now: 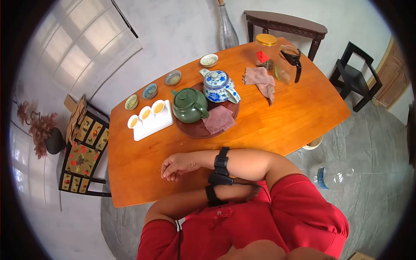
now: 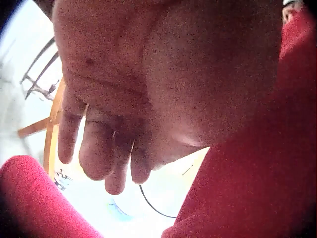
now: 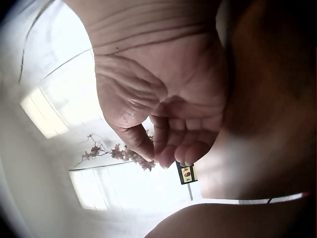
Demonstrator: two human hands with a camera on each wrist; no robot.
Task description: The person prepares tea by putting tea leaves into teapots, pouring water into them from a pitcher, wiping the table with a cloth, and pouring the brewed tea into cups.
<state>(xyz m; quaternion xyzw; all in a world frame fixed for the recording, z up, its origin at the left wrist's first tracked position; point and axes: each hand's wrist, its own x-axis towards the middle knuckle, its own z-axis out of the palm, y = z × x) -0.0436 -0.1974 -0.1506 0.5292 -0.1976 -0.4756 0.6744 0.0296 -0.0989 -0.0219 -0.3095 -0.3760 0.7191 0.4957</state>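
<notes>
In the head view, the forearms were crossed in front of the red clothing (image 1: pixel 247 225). The right hand (image 1: pixel 178 166) was held over the near left part of the wooden table (image 1: pixel 268 125), its fingers loosely bent and released. The left hand (image 1: pixel 246 192) was partly covered by the right forearm; its fingers could not be made out there. Nearest to the right hand, well apart from it, lay the white tray (image 1: pixel 152 130), on which three tea-filled cups (image 1: pixel 145 113) were lined up. Beside it, the green teapot (image 1: pixel 187 107), the blue-and-white teapot (image 1: pixel 215 88) and a folded pink cloth (image 1: pixel 219 120) were set on the round tray (image 1: pixel 185 127). Behind these, four small bowls (image 1: pixel 173 78) were spread out. Toward the right, another cloth (image 1: pixel 261 82) was laid near a gold-lidded jar (image 1: pixel 265 52) and a glass pitcher (image 1: pixel 284 68).

In the left wrist view, the left hand was seen from the palm side, its fingers relaxed and released, near the red clothing.

In the right wrist view, the right hand's fingers were softly curved toward the thumb, released. Beyond them, a dried branch (image 3: pixel 126 152) and part of a decorated cabinet (image 3: pixel 187 174) were shown.
</notes>
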